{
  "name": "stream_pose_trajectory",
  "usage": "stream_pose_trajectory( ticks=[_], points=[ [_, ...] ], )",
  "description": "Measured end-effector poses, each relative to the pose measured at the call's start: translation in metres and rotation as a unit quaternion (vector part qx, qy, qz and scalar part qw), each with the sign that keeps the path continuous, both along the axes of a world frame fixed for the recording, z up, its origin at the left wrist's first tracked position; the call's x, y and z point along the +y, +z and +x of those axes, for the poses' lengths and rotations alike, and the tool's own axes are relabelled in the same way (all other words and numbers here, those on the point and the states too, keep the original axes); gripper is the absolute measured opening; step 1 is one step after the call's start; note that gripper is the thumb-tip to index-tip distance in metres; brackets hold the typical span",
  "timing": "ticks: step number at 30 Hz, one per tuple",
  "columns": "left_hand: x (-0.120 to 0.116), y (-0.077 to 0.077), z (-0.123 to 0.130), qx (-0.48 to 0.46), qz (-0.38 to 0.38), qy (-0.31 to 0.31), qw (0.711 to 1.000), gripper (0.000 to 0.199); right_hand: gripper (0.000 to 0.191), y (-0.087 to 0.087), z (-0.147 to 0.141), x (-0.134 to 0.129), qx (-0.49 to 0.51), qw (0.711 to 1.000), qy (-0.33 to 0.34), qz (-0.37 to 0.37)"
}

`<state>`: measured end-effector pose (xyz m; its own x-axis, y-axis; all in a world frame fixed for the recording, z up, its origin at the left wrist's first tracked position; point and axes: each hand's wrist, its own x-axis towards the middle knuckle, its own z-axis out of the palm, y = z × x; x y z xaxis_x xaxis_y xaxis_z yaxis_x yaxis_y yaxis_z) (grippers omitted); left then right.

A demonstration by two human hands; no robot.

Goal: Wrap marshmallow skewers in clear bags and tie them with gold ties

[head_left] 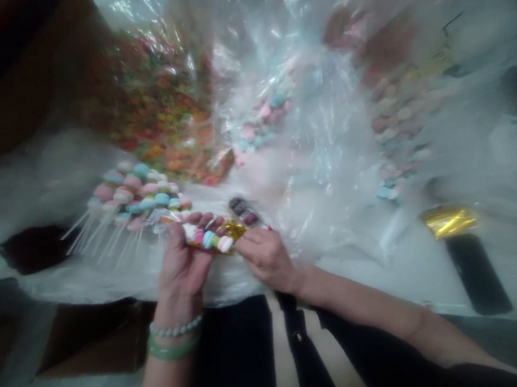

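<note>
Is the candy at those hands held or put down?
Held: the candy lies in the left hand, against its fingers; the right hand grips gold foil beside it.

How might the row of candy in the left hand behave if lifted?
The row of candy looks puffy, so may squash under a tight grip. It is small beside the left hand, so probably light. Rounded pieces could let it roll.

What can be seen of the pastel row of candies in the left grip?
The pastel row of soft-looking, rounded candies shows white, pink, blue and yellow-green pieces, apparently in clear film. It slants across the left grip, its pale-pink end beside the right grip and shiny gold strips. No stick can be made out.
</note>
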<state>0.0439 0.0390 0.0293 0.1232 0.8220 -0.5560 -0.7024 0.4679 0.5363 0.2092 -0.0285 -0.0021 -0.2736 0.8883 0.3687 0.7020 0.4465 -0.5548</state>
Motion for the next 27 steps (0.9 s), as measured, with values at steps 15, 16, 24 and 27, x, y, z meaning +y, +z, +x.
stream_pose_trajectory(
  ticks=[15,16,24,27],
  points=[
    [0.000,0.008,0.009,0.027,0.001,0.015,1.000,0.033,0.025,0.001,-0.006,-0.001,0.139,0.984,-0.009,-0.108],
    [-0.001,0.008,0.009,0.026,0.005,0.008,1.000,0.032,0.023,0.000,-0.005,0.000,0.168,0.978,-0.014,-0.126],
    [0.001,0.004,-0.001,0.024,0.024,-0.019,0.999,0.017,0.008,0.008,0.005,0.013,0.388,0.832,-0.066,-0.391],
    [-0.001,-0.002,0.002,0.028,0.039,0.001,0.999,0.021,0.008,0.009,0.001,0.013,0.446,0.748,-0.089,-0.483]
  ],
)
